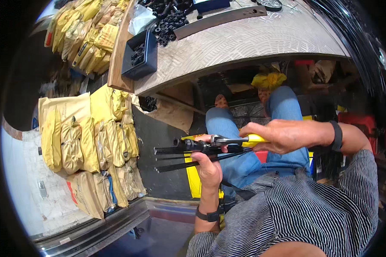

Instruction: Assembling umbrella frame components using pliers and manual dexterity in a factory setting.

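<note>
The grip of the right hand (pixel 283 135) is wrapped around a yellow-handled tool (pixel 256 138); that of the left hand (pixel 208 171) is closed, thumb opposite fingers, on thin black rods (pixel 178 166) and a black fitting (pixel 186 144), all above the person's jeans (pixel 287 160). The tool's metal head (pixel 222 140) reaches the left hand; whether it bites anything I cannot tell. To the left, yellow and tan packages (pixel 88 141) lie stacked. Farther, the counter (pixel 253 40) carries a dark bin (pixel 146 72) of black parts (pixel 138 54) and a metal strip (pixel 218 22).
</note>
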Tool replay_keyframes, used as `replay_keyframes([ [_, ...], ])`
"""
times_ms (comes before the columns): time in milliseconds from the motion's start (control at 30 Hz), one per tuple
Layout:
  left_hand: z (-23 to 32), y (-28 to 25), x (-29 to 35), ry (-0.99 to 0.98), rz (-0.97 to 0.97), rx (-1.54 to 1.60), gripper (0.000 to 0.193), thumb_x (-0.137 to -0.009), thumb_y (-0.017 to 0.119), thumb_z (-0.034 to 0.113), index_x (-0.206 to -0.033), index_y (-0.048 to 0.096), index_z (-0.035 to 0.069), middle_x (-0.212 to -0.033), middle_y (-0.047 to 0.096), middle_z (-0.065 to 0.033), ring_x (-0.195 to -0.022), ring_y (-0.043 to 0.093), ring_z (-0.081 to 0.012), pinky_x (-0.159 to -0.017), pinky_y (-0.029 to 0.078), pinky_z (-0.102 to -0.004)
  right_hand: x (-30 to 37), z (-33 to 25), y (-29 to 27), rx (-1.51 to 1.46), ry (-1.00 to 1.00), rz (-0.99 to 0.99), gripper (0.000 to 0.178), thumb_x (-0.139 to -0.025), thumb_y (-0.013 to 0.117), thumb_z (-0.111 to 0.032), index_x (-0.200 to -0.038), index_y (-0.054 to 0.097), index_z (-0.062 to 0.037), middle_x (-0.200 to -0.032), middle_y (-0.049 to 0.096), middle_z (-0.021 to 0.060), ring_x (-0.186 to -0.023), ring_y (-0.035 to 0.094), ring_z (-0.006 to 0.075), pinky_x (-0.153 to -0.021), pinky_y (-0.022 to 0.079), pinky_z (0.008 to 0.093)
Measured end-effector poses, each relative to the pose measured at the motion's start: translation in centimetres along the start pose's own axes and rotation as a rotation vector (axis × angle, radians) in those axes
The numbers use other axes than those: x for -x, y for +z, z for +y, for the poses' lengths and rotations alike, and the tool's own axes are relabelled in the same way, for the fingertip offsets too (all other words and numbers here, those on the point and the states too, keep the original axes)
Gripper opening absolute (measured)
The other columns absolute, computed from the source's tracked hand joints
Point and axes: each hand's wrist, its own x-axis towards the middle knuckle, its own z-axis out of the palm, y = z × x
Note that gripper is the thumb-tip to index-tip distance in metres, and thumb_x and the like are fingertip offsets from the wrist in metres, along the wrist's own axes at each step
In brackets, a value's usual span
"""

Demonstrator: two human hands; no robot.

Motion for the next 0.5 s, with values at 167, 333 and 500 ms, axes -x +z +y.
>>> replay_keyframes([
  [167,-0.5,0.8,-0.4,0.016,0.031,-0.154,0.062,-0.083,0.03,0.063,-0.096,0.044,0.005,-0.08,0.051,-0.0096,-0.067,0.051,-0.016,-0.063,0.043,-0.0284,-0.6,3.6,5.8,0.022,-0.129,0.307,0.042,-0.084,0.054,-0.009,-0.119,0.03,-0.0041,-0.061,0.05,0.0143,-0.05,0.054,0.0292,-0.043,0.039,0.0357],
  [333,0.1,0.4,-1.0,-0.055,0.073,0.06,0.059,-0.081,0.037,0.063,-0.094,0.046,0.007,-0.081,0.05,-0.0069,-0.067,0.051,-0.0173,-0.065,0.044,-0.0304,-1.4,3.6,4.1,-0.432,-0.074,0.181,0.04,-0.086,0.054,-0.013,-0.119,0.033,-0.0074,-0.066,0.057,0.0089,-0.054,0.06,0.019,-0.044,0.045,0.0297],
  [500,0.3,-0.3,-0.8,-0.049,-0.039,0.132,0.057,-0.079,0.043,0.061,-0.094,0.046,0.007,-0.084,0.052,-0.0083,-0.07,0.053,-0.0193,-0.066,0.045,-0.0317,-0.4,2.6,1.2,-0.293,-0.037,0.127,0.04,-0.087,0.054,-0.016,-0.119,0.032,-0.0083,-0.058,0.055,0.0089,-0.051,0.059,0.0205,-0.043,0.043,0.0311],
])
